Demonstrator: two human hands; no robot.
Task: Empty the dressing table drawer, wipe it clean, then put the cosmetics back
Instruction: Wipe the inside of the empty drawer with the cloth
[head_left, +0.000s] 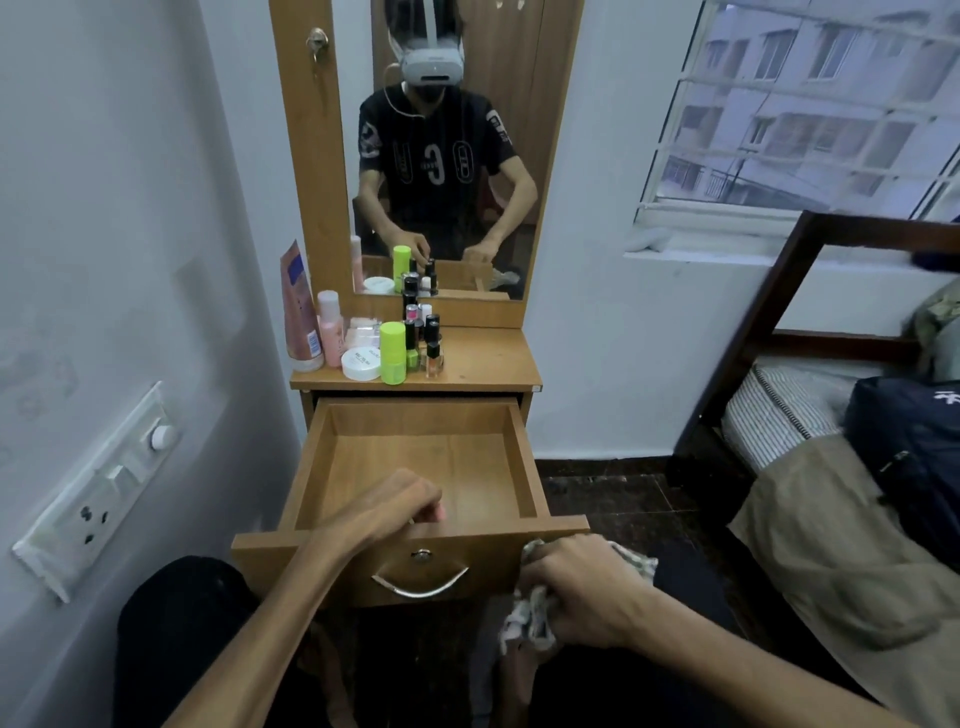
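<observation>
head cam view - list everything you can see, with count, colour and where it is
drawer: 1, brown wood, pulled open, nothing inside
drawer handle: 1, silver, on drawer front
dressing table top: 1, brown wood, above drawer
mirror: 1, wood-framed, behind table top
tube: 1, pink-orange, far left of table top
pink bottle: 1, beside tube
white jar: 1, front of table top
green bottle: 1, lime, right of jar
nail polish bottles: several, mostly black-capped, count unclear, right of green bottle
switch panel: 1, white, left wall
window: 1, grilled, upper right
bed: 1, dark frame, right
cloth: 1, pale patterned, in right hand
left hand: on drawer front edge
right hand: grips cloth
</observation>
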